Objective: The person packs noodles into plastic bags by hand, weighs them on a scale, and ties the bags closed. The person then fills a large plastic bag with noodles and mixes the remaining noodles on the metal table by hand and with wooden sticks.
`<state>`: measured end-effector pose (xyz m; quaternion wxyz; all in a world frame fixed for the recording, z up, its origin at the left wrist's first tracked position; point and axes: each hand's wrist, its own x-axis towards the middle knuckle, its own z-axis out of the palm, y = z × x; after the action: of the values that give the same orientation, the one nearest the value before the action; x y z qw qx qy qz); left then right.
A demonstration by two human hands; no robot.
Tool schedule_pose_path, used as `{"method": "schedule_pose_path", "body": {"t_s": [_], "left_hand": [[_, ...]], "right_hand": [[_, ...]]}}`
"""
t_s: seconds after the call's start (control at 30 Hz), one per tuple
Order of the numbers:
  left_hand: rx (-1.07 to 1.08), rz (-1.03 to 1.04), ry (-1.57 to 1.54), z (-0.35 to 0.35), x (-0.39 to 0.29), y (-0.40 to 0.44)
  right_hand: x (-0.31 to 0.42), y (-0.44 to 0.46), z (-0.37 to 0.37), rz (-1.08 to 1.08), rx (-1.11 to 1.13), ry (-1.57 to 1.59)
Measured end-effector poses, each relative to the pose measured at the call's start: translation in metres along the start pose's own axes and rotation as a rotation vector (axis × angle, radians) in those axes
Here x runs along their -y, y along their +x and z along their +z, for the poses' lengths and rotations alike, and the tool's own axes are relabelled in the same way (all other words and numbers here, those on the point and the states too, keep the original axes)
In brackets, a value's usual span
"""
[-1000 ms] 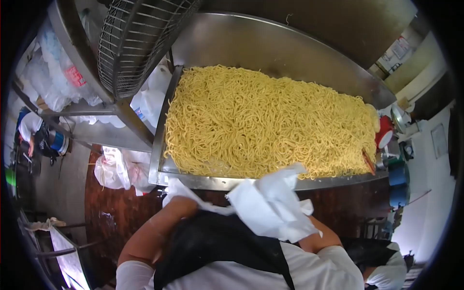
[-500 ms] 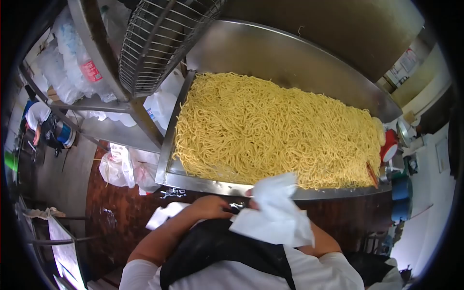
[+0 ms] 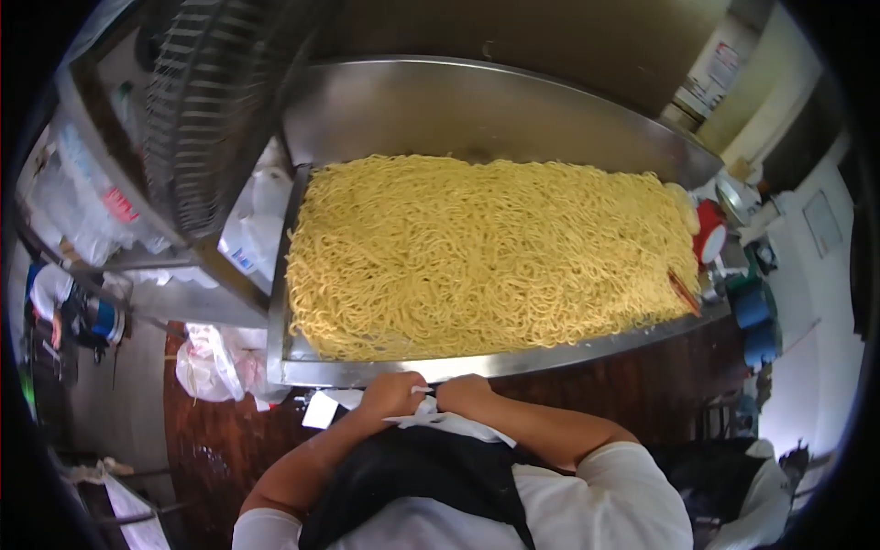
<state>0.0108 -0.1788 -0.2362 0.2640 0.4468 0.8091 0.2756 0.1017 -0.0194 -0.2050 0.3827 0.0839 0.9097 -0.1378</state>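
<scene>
Both of my hands are at my waist, just below the front edge of a steel tray (image 3: 440,369) filled with yellow noodles (image 3: 495,247). My left hand (image 3: 392,396) is closed, with a white tip poking from its fingers. Close beside it, my right hand (image 3: 466,396) is also closed. A thin, crumpled white cloth (image 3: 449,423), possibly paper, runs between them and lies against my black apron (image 3: 422,472). The fingertips are partly hidden. Another white piece (image 3: 321,410) shows to the left of my left hand.
A wire-caged fan (image 3: 197,119) stands in front of a metal shelf (image 3: 243,284) at left. Plastic bags (image 3: 206,367) hang below. Reddish tongs or a similar tool (image 3: 683,293) rest on the noodles' right end, near a red container (image 3: 710,231) and blue buckets (image 3: 759,321).
The white cloth, raised and spread by my right hand before, is now bunched low at my waist. My right hand has come in beside my left. The view has shifted.
</scene>
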Motion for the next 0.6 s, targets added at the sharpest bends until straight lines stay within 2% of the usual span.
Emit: {"method": "schedule_pose_path", "body": {"t_s": [0.07,0.13,0.2,0.23,0.3,0.33,0.4,0.43,0.47,0.53,0.6], "left_hand": [[0.064,-0.007,-0.026,0.000,-0.003,0.003],[0.119,-0.055,0.006,-0.004,-0.011,0.001],[0.052,-0.056,0.008,-0.010,-0.018,-0.004],[0.055,-0.059,0.027,-0.012,-0.021,-0.004],[0.030,-0.066,-0.017,-0.006,-0.013,0.001],[0.005,-0.078,-0.058,-0.003,-0.011,0.002],[-0.061,-0.056,-0.090,-0.015,-0.028,0.006],[-0.012,-0.037,-0.066,-0.018,-0.033,0.010],[0.035,-0.023,-0.044,-0.017,-0.036,0.010],[0.071,0.041,0.083,0.000,-0.043,0.011],[0.133,-0.014,0.128,0.013,-0.047,0.014]], "right_hand": [[-0.007,-0.003,-0.001,-0.093,-0.081,-0.039],[-0.013,-0.021,-0.020,-0.107,-0.063,-0.007],[-0.030,-0.027,-0.028,-0.298,0.064,0.475],[-0.036,-0.037,-0.029,-0.292,0.062,0.475],[-0.045,-0.059,-0.030,-0.625,0.229,1.033],[-0.047,-0.058,-0.024,-0.625,0.231,1.036],[-0.046,-0.055,-0.015,-0.709,0.251,0.695],[-0.039,-0.049,-0.020,-0.542,0.393,0.617],[-0.036,-0.032,-0.003,-0.420,0.312,0.552],[-0.041,0.018,0.046,-0.458,0.229,0.605],[-0.039,0.042,0.065,-0.501,0.229,0.628]]}}
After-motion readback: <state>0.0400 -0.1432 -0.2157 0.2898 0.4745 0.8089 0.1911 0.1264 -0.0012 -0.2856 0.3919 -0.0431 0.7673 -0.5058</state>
